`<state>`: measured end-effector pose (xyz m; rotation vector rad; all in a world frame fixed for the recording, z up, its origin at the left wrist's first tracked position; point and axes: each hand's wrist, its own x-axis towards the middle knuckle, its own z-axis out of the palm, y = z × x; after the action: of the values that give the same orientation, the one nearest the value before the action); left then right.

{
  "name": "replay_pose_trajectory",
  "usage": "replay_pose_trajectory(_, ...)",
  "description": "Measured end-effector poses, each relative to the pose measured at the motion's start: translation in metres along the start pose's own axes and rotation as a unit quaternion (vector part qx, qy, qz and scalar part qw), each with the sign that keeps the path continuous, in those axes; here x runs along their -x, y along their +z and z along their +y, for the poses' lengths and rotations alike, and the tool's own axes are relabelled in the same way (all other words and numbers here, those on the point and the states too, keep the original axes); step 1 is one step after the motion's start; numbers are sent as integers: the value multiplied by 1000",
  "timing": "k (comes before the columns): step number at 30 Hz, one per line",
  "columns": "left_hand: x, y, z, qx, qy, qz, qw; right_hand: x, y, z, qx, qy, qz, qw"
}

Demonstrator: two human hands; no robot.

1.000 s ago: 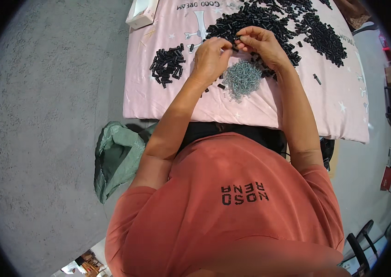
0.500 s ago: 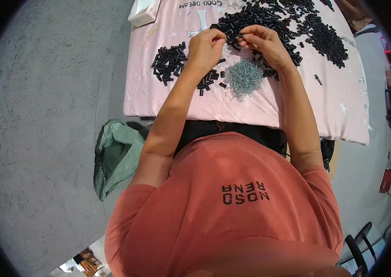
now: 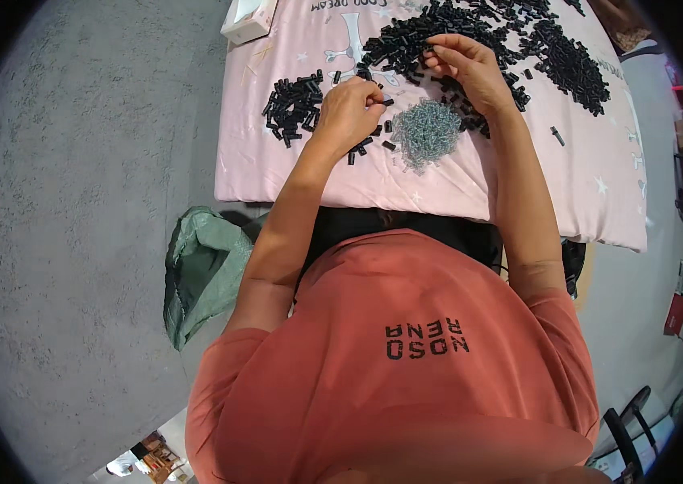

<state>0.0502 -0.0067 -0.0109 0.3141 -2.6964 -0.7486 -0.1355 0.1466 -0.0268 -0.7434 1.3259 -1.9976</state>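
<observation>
My left hand (image 3: 347,114) is low over the cloth, left of the heap of small silvery pieces that look like springs (image 3: 426,133). Its thumb and forefinger close at one end of a short black tube (image 3: 388,102). Farther out, my right hand (image 3: 474,73) hovers at the near side of the big heap of black tubes (image 3: 414,40). The thumb and forefinger of that hand are pinched together, and what sits between them is too small to make out. A smaller pile of black tubes (image 3: 291,109) lies left of my left hand.
A pink patterned cloth (image 3: 277,177) covers the table. More black tubes (image 3: 571,68) spread at the far right, and one lone narrow piece (image 3: 557,136) lies right of my right forearm. A white box (image 3: 248,20) stands at the far left corner. A green sack (image 3: 204,270) is below the table's left side.
My left hand has come nearer and down toward the loose tubes, away from my right hand. My right hand has shifted slightly farther away and to the right.
</observation>
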Motion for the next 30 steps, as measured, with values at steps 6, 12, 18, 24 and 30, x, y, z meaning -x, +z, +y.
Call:
replay_pose_trajectory(6,-1,-6,10,-36,-40,-24,998,-1,-2,0,12,-19,27,999)
replay_pose_trajectory(12,-10,7,13,-4,2,40,999,-1,-1,-3,9,-11,47,999)
replay_pose_trajectory(18,-19,16,19,-34,27,39,998,0,-3,0,31,-26,41,998)
replay_pose_trajectory(24,-18,17,17,-62,29,55,996,0,0,0,24,-8,27,999)
replay_pose_trajectory(30,-17,20,14,-60,34,64,996,0,-1,1,24,0,29,999)
